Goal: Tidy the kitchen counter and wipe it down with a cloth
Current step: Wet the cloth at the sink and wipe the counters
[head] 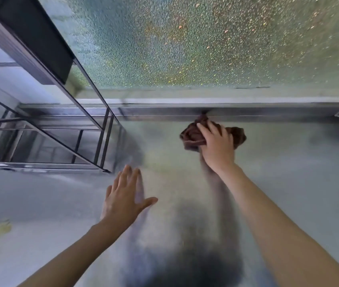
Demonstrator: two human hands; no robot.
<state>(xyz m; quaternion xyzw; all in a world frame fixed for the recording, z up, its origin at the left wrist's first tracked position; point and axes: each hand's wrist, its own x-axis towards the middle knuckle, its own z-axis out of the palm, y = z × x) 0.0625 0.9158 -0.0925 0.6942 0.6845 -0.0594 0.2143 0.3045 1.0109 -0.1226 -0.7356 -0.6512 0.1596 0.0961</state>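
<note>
Head view, as the camera looks down over both arms: the person leans over a shiny metal bench [288,183], which reaches back to a frosted glass window [206,42].
Cloth: a dark brown cloth [193,134] lies bunched at the far side of the bench, and its top corner touches the raised metal ledge [247,111] under the window.
Right hand: the right hand [216,146] presses down on the cloth; its fingers [212,127] are curled over the fabric and hold it against the surface.
Left hand: the left hand [124,195] is flat and holds nothing, with the fingers spread wide; it is low over the bench, but I cannot tell if it touches the metal or only hovers.
Rack: a black wire rack [94,141] stands at the left, near the back corner, well apart from the cloth.
Tidying, as I judge it: this part looks done here, because no loose item lies on the visible bench.
Wiping, as I judge it: this step is in hand now, at the back edge.
What is left: a small yellowish mark [4,226] shows at the near left, so that side probably needs a pass; the picture is blurred, so I cannot say which areas are already clean.
</note>
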